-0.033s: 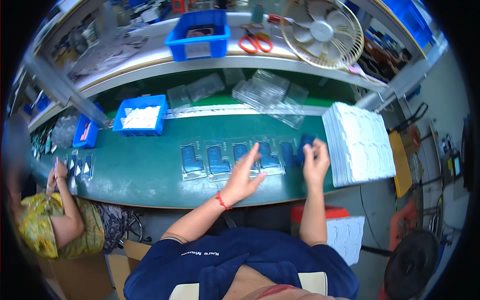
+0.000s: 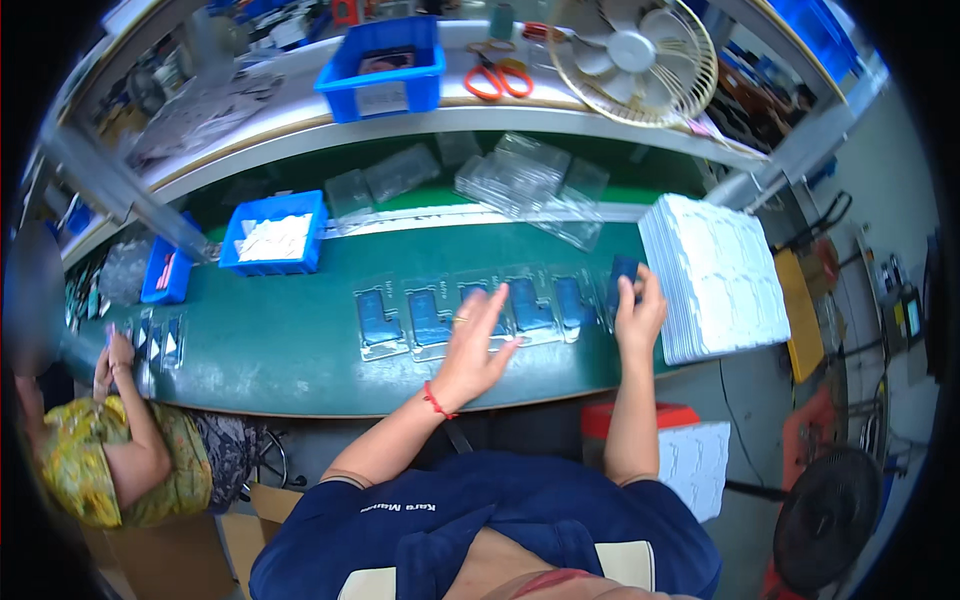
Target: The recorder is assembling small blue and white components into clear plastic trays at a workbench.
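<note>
My right hand (image 2: 640, 312) pinches a flat dark blue piece (image 2: 623, 272) between thumb and fingers, just left of a tall white tray stack. My left hand (image 2: 478, 345) is open, fingers spread, over the middle of a row of transparent plastic trays. In those trays lie flat blue L-shaped pieces, among them the leftmost piece (image 2: 377, 318), its neighbour (image 2: 428, 316) and one right of my left hand (image 2: 530, 303). The middle piece is partly hidden by my left hand. A further blue piece (image 2: 569, 303) lies nearest my right hand.
The stack of white moulded trays (image 2: 715, 280) stands at the bench's right end. A blue bin (image 2: 318, 235) of white pieces sits back left. Transparent covers (image 2: 515, 180) lie under the shelf, which carries orange scissors (image 2: 498, 80) and a fan (image 2: 632, 50). Another person (image 2: 130, 440) works at left.
My right hand has moved a little to the right with the dark blue piece, away from the row. My left hand stays over the trays. The view has shifted slightly.
</note>
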`<state>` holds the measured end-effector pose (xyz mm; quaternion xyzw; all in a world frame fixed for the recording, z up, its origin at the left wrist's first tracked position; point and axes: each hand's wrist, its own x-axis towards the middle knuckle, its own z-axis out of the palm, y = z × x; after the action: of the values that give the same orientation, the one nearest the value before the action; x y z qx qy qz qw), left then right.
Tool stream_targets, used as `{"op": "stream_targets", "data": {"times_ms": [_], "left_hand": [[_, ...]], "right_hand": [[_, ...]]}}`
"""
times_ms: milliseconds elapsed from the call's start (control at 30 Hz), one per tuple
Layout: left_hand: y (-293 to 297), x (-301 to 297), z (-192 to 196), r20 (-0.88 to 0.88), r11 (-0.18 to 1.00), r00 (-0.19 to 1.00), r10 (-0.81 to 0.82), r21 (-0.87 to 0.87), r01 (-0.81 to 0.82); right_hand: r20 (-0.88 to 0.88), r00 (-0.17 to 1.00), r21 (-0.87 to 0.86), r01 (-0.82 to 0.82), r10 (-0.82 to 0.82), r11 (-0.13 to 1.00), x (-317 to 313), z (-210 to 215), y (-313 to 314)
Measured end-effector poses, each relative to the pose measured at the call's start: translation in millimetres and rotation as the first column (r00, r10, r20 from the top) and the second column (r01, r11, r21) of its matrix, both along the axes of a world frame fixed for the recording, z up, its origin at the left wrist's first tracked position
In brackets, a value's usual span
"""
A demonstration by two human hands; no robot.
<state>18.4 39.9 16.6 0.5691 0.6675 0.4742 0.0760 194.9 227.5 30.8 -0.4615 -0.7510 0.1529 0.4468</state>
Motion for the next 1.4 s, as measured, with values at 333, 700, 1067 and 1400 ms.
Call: {"op": "stream_targets", "data": {"times_ms": [333,700,1067,1400], "left_hand": [[-20.8,-23.5,-5.7,-0.403,0.824,0.873,0.273,-0.371,-0.429],[-66.2,-79.3,-10.8,-0.415,0.729,0.869,0.271,-0.501,-0.467],[-92.3,-245.9,41.9,-0.331,0.833,0.796,0.507,-0.050,-0.551],[-59.9,-374.1,3.0,-0.504,0.717,0.849,0.158,-0.533,-0.450]], "right_hand": [[0.253,0.965,0.141,-0.107,0.069,0.984,29.5,-47.2,14.7],[0.464,0.885,0.107,-0.080,0.022,0.991,-40.7,-36.2,-64.1],[0.502,0.865,0.136,-0.096,0.016,0.986,-66.0,-38.8,-77.9],[0.472,0.880,0.130,-0.125,0.050,0.984,-66.3,-39.9,-78.5]]}}
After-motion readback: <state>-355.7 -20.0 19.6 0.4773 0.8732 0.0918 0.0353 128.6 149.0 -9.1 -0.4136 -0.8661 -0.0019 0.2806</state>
